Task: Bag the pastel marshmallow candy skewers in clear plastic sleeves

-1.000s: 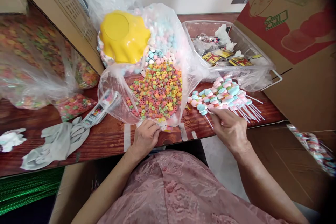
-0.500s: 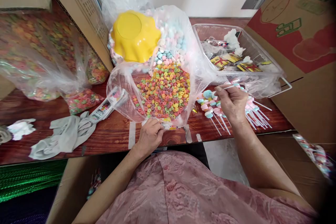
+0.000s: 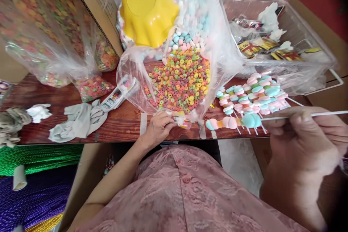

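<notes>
Closing narrowly on the bare stick of a marshmallow skewer (image 3: 233,122), the right hand (image 3: 301,141) is placed so that the skewer is held crosswise, its candied tip pointed towards the nearer left hand (image 3: 157,130). By that hand's bent fingers a small wrapper (image 3: 186,123) is seen; whether it is gripped cannot be told. Beyond, ring candies (image 3: 181,83) are heaped on the bench (image 3: 127,123).
</notes>
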Motion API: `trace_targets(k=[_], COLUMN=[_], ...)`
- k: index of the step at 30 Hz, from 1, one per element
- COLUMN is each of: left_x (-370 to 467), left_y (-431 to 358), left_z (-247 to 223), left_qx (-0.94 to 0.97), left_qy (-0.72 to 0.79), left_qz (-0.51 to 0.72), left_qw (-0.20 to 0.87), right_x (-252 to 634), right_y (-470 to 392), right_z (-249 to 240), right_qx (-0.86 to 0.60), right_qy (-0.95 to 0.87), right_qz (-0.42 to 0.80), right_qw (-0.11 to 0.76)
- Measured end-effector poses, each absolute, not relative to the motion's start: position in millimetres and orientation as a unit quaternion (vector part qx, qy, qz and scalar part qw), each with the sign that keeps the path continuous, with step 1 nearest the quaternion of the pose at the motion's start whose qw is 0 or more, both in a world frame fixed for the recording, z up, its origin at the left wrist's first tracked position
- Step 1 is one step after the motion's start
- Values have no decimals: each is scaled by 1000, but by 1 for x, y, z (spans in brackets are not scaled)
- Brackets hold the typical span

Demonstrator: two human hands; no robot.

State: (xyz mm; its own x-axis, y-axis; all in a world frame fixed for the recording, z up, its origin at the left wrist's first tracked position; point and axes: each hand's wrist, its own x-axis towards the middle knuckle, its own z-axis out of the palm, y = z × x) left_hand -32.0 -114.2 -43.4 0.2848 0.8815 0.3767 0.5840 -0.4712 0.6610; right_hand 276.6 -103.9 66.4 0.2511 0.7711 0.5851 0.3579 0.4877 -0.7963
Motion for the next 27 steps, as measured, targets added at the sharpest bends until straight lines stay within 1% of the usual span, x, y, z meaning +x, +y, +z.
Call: trace_targets(k=[3, 9, 12, 14, 18, 22, 25, 27], left_x=[-32, -30, -28, -27, -26, -24, -23, -23], left_y=[-117, -114, -112, -112, -113, -113, -114, -115], left_z=[-42, -42, -43, -44, -47, -48, -44, -39], left_qx=[748, 678, 653, 648, 676, 732, 762, 770], left_qy=[485, 502, 495, 492, 476, 436, 424, 421], left_qz=[387, 422, 434, 437, 433, 427, 423, 427], left_qw=[235, 332, 375, 384, 360, 303, 246, 218], right_x=[253, 234, 231, 230, 230, 225, 219, 218], right_y=[-104, -104, -106, -108, -113, -119, -119, -117], right_z=[60, 47, 39, 34, 28, 27, 26, 26], right_qx=[-423, -410, -419, -421, -419, -396, -367, -364], right_qy=[-511, -468, -455, -463, -512, -605, -636, -616], right_qz=[273, 341, 355, 356, 341, 322, 360, 401], right_qw=[697, 705, 701, 694, 668, 611, 575, 573])
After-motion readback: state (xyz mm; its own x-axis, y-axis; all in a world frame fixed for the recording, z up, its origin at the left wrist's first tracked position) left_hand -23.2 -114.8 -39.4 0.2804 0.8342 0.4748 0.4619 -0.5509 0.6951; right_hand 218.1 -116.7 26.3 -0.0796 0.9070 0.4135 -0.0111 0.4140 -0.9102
